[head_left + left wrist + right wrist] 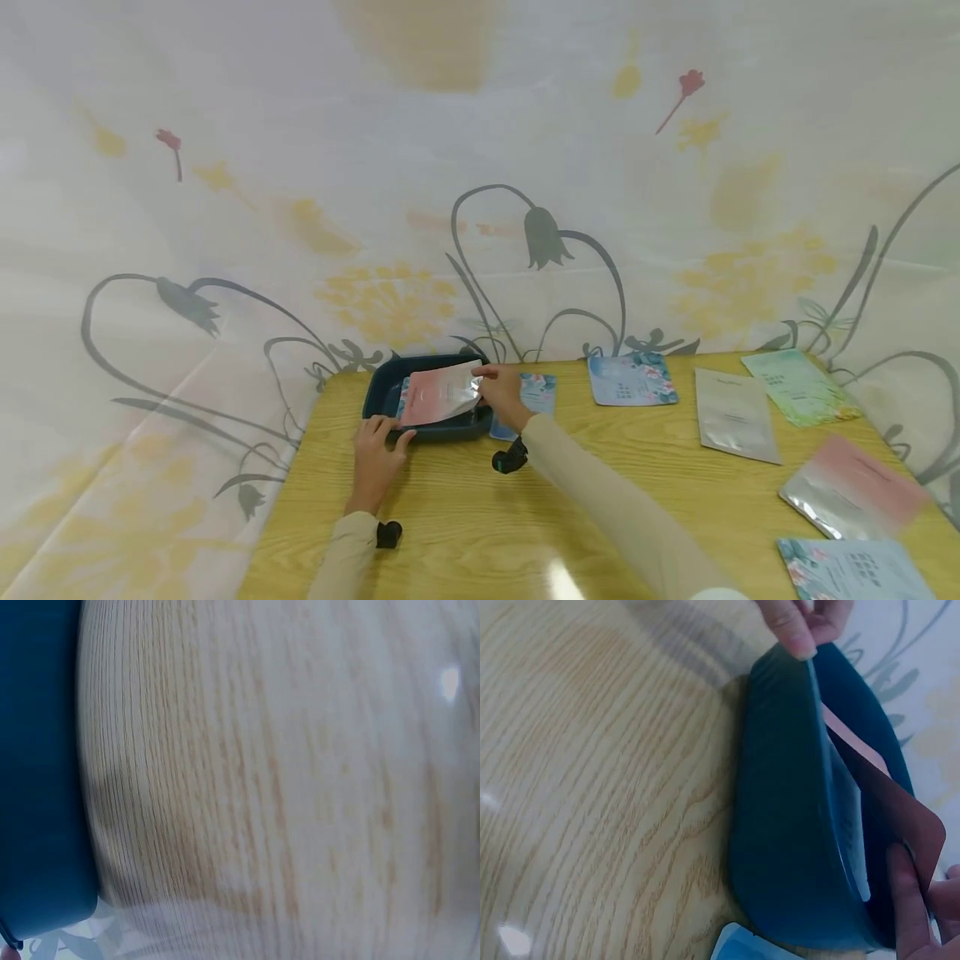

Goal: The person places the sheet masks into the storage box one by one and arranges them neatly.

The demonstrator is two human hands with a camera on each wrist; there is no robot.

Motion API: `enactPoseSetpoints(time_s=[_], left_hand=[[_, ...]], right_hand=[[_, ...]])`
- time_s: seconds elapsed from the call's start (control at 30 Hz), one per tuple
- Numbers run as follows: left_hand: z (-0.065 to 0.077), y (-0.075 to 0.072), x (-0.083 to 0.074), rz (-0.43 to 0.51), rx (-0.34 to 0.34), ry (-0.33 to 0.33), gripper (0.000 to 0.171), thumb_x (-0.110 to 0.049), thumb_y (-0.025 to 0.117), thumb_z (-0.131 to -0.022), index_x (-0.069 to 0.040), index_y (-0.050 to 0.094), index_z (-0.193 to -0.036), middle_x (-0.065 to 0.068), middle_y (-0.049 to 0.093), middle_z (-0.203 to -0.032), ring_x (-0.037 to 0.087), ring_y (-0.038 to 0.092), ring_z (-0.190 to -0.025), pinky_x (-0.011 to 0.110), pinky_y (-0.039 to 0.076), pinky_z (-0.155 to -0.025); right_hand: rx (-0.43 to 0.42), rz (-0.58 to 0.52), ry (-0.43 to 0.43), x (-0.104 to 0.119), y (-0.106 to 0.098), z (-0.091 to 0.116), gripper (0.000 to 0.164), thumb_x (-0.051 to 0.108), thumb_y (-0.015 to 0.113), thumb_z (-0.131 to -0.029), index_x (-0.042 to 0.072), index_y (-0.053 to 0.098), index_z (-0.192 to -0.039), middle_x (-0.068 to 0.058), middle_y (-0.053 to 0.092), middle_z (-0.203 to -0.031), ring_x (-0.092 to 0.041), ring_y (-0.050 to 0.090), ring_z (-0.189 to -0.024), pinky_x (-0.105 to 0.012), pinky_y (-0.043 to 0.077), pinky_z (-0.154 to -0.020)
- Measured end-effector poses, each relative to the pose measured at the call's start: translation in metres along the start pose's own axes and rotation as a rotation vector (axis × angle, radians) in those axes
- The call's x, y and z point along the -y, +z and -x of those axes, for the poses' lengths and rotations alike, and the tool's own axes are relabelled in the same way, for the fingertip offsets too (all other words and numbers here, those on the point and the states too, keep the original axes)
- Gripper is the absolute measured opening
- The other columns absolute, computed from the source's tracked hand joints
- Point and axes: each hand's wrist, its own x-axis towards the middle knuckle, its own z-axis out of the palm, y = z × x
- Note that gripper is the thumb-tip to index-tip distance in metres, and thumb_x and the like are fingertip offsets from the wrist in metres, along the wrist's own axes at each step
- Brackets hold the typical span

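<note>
A dark blue plastic basin (450,433) stands at the back left of the wooden table. My left hand (377,458) holds its front left rim, the thumb over the edge in the right wrist view. Between the thumb and fingers of my right hand (504,396) is the right end of a pink and silver sheet mask packet (438,393). That packet lies tilted over the basin's inside, its right end raised. Under it, a blue floral packet (851,825) shows inside the basin. The left wrist view has mostly basin wall (41,772) and tabletop.
Just right of the basin lies a blue floral packet (542,392), partly behind my right hand. Farther right are another blue packet (630,380), a silver one (735,414), a green one (801,386), a pink and silver one (855,487) and a blue one (855,571). A patterned curtain (390,208) hangs behind.
</note>
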Motion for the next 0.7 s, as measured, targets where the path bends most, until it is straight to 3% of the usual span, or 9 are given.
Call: enactPoseSetpoints(time_s=[0.07,0.17,0.27,0.33,0.4,0.5,0.6,0.67,0.7], left_hand=[[0.001,0.002,-0.001,0.003,-0.001,0.002,0.024,-0.01,0.083,-0.07,-0.003,0.062,-0.077,0.011,0.055,-0.08,0.029,0.047,-0.074,0.046,0.039,-0.073],[0.001,0.003,-0.002,0.006,-0.01,0.013,0.024,-0.01,0.084,-0.069,-0.003,0.062,-0.077,0.011,0.055,-0.079,0.03,0.047,-0.074,0.048,0.039,-0.072],[0.002,0.004,-0.003,0.009,-0.009,0.006,0.024,-0.01,0.084,-0.07,-0.003,0.062,-0.077,0.011,0.054,-0.08,0.029,0.046,-0.074,0.048,0.038,-0.073],[0.003,0.004,-0.003,0.005,-0.009,0.005,0.024,-0.01,0.084,-0.07,-0.002,0.062,-0.078,0.011,0.054,-0.08,0.029,0.046,-0.075,0.048,0.038,-0.074],[0.003,0.004,-0.003,0.001,-0.009,0.004,0.024,-0.01,0.083,-0.07,-0.002,0.062,-0.078,0.011,0.054,-0.08,0.029,0.046,-0.075,0.049,0.038,-0.074],[0.002,0.003,-0.003,0.005,-0.011,-0.003,0.024,-0.01,0.083,-0.07,-0.001,0.063,-0.078,0.012,0.054,-0.08,0.029,0.046,-0.076,0.049,0.037,-0.074],[0.001,0.002,-0.002,0.01,-0.011,-0.01,0.024,-0.01,0.083,-0.071,0.0,0.063,-0.079,0.012,0.054,-0.08,0.03,0.046,-0.076,0.05,0.037,-0.075],[0.001,0.001,-0.001,0.007,-0.011,-0.008,0.024,-0.01,0.083,-0.071,-0.001,0.062,-0.079,0.012,0.054,-0.08,0.03,0.046,-0.076,0.05,0.037,-0.074],[0.001,0.001,0.0,0.006,-0.01,-0.008,0.024,-0.01,0.083,-0.071,-0.001,0.062,-0.079,0.013,0.054,-0.08,0.03,0.046,-0.076,0.05,0.037,-0.074]], right_hand=[[0.008,0.04,-0.046,-0.002,0.003,0.0,0.037,-0.014,0.043,-0.08,-0.005,0.067,-0.107,-0.02,0.062,-0.105,-0.017,0.041,-0.046,-0.047,0.051,-0.057],[0.044,0.105,-0.111,-0.004,0.007,0.0,0.038,-0.015,0.042,-0.08,-0.008,0.065,-0.109,-0.023,0.06,-0.1,-0.014,0.039,-0.044,-0.04,0.046,-0.05],[0.077,0.19,-0.163,-0.008,0.008,0.0,0.039,-0.015,0.043,-0.078,-0.01,0.063,-0.111,-0.024,0.061,-0.099,-0.01,0.031,-0.042,-0.029,0.033,-0.045],[0.101,0.265,-0.221,-0.011,0.01,0.0,0.04,-0.017,0.044,-0.076,-0.012,0.062,-0.111,-0.028,0.062,-0.102,-0.01,0.022,-0.042,-0.028,0.028,-0.046],[0.122,0.372,-0.269,-0.014,0.011,0.0,0.04,-0.017,0.046,-0.075,-0.012,0.062,-0.112,-0.028,0.062,-0.107,-0.008,0.018,-0.044,-0.028,0.03,-0.049],[0.151,0.514,-0.351,-0.015,0.013,0.0,0.042,-0.018,0.047,-0.072,-0.014,0.062,-0.112,-0.03,0.061,-0.111,-0.005,0.023,-0.04,-0.031,0.045,-0.06],[0.144,0.567,-0.397,-0.014,0.016,0.001,0.045,-0.021,0.046,-0.069,-0.014,0.062,-0.11,-0.032,0.059,-0.112,-0.004,0.03,-0.039,-0.039,0.05,-0.076],[0.149,0.57,-0.378,-0.013,0.019,0.0,0.03,-0.023,0.044,-0.069,-0.014,0.066,-0.087,-0.03,0.064,-0.087,-0.007,0.024,-0.043,-0.035,0.048,-0.067],[0.142,0.582,-0.371,-0.012,0.02,0.001,0.029,-0.023,0.045,-0.069,-0.014,0.066,-0.087,-0.03,0.064,-0.087,-0.009,0.034,-0.045,-0.036,0.049,-0.069]])
